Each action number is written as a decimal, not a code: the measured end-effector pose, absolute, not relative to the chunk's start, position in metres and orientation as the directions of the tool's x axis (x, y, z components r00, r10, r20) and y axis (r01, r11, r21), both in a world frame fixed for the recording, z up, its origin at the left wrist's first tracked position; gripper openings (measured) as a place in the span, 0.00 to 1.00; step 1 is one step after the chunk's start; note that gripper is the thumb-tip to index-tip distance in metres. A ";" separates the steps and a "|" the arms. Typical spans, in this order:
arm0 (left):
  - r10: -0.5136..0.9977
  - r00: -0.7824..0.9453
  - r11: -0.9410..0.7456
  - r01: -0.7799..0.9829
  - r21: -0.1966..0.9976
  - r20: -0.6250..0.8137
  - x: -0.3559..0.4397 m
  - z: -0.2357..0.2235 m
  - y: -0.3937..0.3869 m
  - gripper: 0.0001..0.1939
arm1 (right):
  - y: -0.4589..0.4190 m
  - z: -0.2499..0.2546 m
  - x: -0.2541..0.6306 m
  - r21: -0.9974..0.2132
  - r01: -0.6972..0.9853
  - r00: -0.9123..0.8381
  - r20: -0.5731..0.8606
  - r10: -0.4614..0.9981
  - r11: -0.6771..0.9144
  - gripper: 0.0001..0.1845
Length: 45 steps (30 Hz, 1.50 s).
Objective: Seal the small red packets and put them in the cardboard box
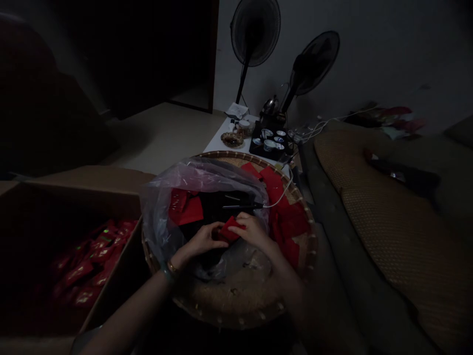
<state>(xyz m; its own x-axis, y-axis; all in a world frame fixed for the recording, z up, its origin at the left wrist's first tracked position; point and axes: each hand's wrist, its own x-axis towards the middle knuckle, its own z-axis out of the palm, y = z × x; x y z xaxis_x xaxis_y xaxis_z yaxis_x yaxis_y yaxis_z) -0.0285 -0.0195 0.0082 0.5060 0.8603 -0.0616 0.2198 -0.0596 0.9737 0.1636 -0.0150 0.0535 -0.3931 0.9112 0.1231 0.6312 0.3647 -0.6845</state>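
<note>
Both hands hold a small red packet point(229, 231) above the round woven tray point(231, 308). My left hand point(205, 239) grips its left and lower edge, thumb stretched along the bottom. My right hand point(254, 230) pinches it from the right, fingers over the top. Just beyond lies a black pen-shaped tool point(246, 205) with a white cord point(284, 193). A clear plastic bag point(162, 217) spreads open around a dark heap of material point(218, 197). Red pieces point(190, 211) lie inside it at left, and more red flat packets point(288, 222) line the tray's right side.
At left stands an open cardboard box point(114, 271) with many shiny red packets point(94, 256). Behind the tray, a low table holds a tea tray with cups point(269, 144) and a basket dish point(232, 139). Two fans point(254, 32) stand behind; a mat-covered sofa point(384, 217) is at right.
</note>
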 end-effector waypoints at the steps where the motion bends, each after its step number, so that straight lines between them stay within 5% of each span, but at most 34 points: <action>1: 0.864 0.499 -0.052 0.201 0.978 -0.057 -0.027 0.008 -0.021 0.30 | -0.016 0.053 0.159 -0.680 0.631 -0.412 0.115 0.904 0.374 0.09; 7: 0.849 0.511 0.027 0.218 0.975 -0.138 -0.027 0.004 -0.021 0.18 | -0.020 0.067 0.158 -0.608 0.661 -0.513 0.061 0.857 0.439 0.08; 16: 0.850 0.509 -0.001 0.266 0.964 -0.139 -0.025 0.003 -0.024 0.16 | -0.020 0.072 0.154 -0.417 0.743 -0.603 -0.077 0.794 0.523 0.07; 24: 0.827 0.532 0.109 0.167 0.980 -0.183 -0.025 0.011 -0.023 0.17 | -0.016 0.067 0.158 -0.654 0.637 -0.497 0.058 0.866 0.409 0.02; 31: 0.812 0.537 0.116 0.233 0.966 -0.227 -0.029 0.010 -0.020 0.14 | -0.011 0.058 0.155 -0.809 0.568 -0.270 -0.012 0.963 0.150 0.06; 35: 0.836 0.502 0.102 0.252 0.962 -0.220 -0.028 0.008 -0.020 0.15 | -0.013 0.056 0.144 -0.760 0.617 -0.250 0.056 0.967 0.204 0.26; 38: 0.836 0.508 0.112 0.207 0.972 -0.204 -0.027 0.011 -0.021 0.17 | -0.014 0.051 0.133 -0.643 0.703 -0.304 0.114 0.946 0.304 0.15; 40: 0.830 0.515 0.167 0.141 0.976 -0.216 -0.026 0.013 -0.021 0.19 | -0.012 0.045 0.128 -0.587 0.737 -0.312 0.143 0.939 0.335 0.17; 45: 0.797 0.509 0.403 -0.048 0.914 -0.325 -0.026 0.012 -0.020 0.21 | -0.003 0.035 0.129 -0.645 0.690 -0.290 0.168 0.942 0.327 0.18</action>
<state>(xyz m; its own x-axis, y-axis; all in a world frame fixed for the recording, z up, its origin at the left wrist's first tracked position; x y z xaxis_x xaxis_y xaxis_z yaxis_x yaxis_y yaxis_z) -0.0260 -0.0200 0.0122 0.5093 0.7970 -0.3247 -0.0477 0.4028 0.9140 0.1291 -0.0033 0.0354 -0.2897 0.9423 0.1676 0.6902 0.3270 -0.6455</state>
